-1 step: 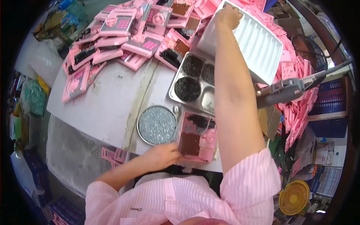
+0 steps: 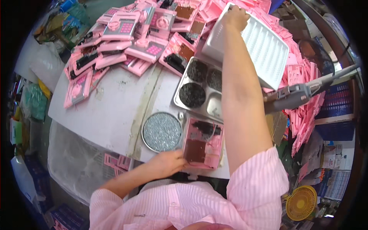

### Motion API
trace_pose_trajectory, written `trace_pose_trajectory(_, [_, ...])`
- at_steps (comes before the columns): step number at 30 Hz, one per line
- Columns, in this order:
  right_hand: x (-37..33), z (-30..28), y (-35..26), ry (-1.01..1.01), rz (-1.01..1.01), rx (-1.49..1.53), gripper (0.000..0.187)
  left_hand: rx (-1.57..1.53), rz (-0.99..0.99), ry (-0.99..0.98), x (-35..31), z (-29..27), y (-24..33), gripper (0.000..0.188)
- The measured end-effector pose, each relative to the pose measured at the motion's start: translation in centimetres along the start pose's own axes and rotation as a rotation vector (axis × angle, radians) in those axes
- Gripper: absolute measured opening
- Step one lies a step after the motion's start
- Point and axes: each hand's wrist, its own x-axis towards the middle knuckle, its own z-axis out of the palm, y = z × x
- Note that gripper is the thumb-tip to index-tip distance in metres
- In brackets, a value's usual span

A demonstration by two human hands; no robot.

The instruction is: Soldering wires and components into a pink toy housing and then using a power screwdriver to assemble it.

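Note:
In front of me lies an open pink plastic casing (image 2: 212, 158) with a brown board, black parts and thin wires inside. My left hand (image 2: 171, 162) is closed at its near left corner, fingers together on the edge. My right hand (image 2: 235, 19) reaches to the far end of a white ribbed plastic tray (image 2: 264, 50). Its fingers are curled down at the tray's far left corner; what they pinch, if anything, is hidden. Beside the casing stands a round tin (image 2: 162, 131) full of small silvery pieces. Beyond it, a metal compartment tray (image 2: 180, 102) holds dark small screws or similar bits.
Pink toy-like casings with keypads (image 2: 147, 50) are heaped at the far left of the white table (image 2: 111, 115). More pink plastic parts (image 2: 303, 111) pile up behind and right of the white tray. A grey-and-black tool or arm (image 2: 291, 96) juts in from the right.
The table and its things sit slightly lower in the picture. Both hands keep nearly the same places, the left at the casing and the right at the white tray.

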Motion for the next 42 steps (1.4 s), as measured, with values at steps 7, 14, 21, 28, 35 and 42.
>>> trace_pose_trajectory(7, [2.3,3.1,0.1,-0.154,-0.127,-0.106,0.027,-0.022,-0.101,-0.035,-1.1,-0.1,0.1,0.021])
trace_pose_trajectory(14, [7.5,3.6,6.6,0.039,-0.159,0.171,0.023,-0.067,-0.057,-0.016,-0.4,-0.3,0.2,0.02])
trace_pose_trajectory(21, [-13.0,-18.8,-5.0,-0.195,-0.107,1.287,0.016,-0.025,-0.072,0.095,-1.6,0.9,-1.0,0.017])
trace_pose_trajectory(28, [-36.2,-36.1,3.7,-0.85,0.071,0.595,0.02,-0.107,-0.111,0.069,0.1,0.0,0.6,0.013])
trace_pose_trajectory(35, [-39.8,-36.0,4.0,-0.75,-0.164,0.42,0.017,-0.096,-0.196,0.059,-0.2,0.0,1.0,0.013])
trace_pose_trajectory(42, [-41.2,-35.6,5.1,-0.627,-0.187,0.446,0.02,-0.11,-0.235,0.057,-0.2,0.1,1.4,0.012])
